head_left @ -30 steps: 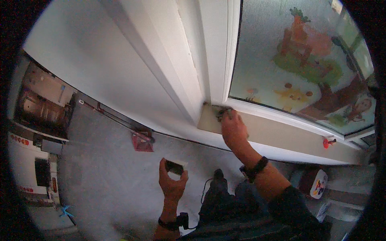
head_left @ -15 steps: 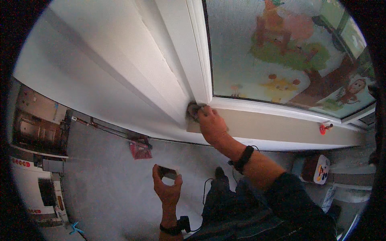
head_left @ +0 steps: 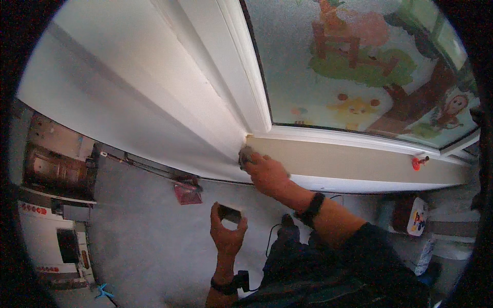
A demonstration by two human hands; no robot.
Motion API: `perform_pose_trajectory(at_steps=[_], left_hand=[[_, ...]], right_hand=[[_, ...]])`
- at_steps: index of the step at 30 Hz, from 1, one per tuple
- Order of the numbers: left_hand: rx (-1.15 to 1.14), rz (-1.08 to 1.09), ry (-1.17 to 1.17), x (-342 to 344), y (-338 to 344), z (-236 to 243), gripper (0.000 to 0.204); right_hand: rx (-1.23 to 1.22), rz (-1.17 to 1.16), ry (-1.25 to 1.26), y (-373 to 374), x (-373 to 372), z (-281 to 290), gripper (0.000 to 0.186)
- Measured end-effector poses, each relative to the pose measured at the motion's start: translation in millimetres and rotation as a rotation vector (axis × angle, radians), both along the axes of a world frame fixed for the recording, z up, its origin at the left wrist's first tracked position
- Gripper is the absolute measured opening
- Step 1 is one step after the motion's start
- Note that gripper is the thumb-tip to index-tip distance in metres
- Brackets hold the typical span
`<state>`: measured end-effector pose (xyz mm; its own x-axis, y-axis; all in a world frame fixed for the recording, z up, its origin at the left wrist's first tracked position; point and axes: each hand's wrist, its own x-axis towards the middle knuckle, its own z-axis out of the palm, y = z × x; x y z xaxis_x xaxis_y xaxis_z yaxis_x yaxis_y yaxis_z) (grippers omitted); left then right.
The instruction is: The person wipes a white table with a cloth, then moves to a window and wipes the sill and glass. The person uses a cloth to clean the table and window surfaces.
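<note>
My right hand (head_left: 270,176) reaches across to the left end of the beige window sill (head_left: 328,159). Pinched in its fingers is a grey, cloth-like wad (head_left: 246,155), pressed where the sill meets the white wall (head_left: 154,102). Whether it is a rag or a scouring pad is too blurred to tell. Lower down, my left hand (head_left: 227,237) is raised over the floor. Between its thumb and fingers it grips a small dark rectangular block (head_left: 229,213) by the ends.
A white-framed window (head_left: 349,77) with cartoon stickers rises behind the sill. Toward the sill's right end stands a small red object (head_left: 419,162). On the grey floor lie a red dustpan-like thing (head_left: 188,193) and a lidded bin with a cartoon top (head_left: 417,215). A brown cabinet (head_left: 59,167) stands far left.
My right hand has drawn the grey wad from the frame's corner toward the sill's front edge. My left hand, with the block, appears slightly further right as the view shifts.
</note>
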<state>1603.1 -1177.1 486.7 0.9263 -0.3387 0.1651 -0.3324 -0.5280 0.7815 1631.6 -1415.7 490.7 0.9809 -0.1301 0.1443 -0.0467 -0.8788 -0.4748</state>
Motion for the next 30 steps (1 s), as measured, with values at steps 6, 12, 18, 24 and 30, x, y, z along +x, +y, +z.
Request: perform_pose_trajectory(at_steps=[6, 12, 18, 24, 30], left_hand=[[0.001, 0.044, -0.059, 1, 9, 0, 0.086], [-0.011, 0.090, 0.019, -7, 29, -9, 0.085], [-0.011, 0.127, 0.027, -6, 34, -7, 0.084], [0.005, 0.084, 0.005, 5, 25, -5, 0.083], [-0.063, 0.123, 0.101, 6, 26, -3, 0.086]], right_hand=[[0.067, -0.153, 0.055, -31, -3, 11, 0.035], [-0.062, -0.185, 0.095, 4, 39, 4, 0.025], [-0.046, -0.075, -0.013, 10, 12, -10, 0.027], [0.145, 0.157, 0.190, 25, -39, 3, 0.028], [0.092, -0.090, -0.094, -8, -10, 6, 0.035]])
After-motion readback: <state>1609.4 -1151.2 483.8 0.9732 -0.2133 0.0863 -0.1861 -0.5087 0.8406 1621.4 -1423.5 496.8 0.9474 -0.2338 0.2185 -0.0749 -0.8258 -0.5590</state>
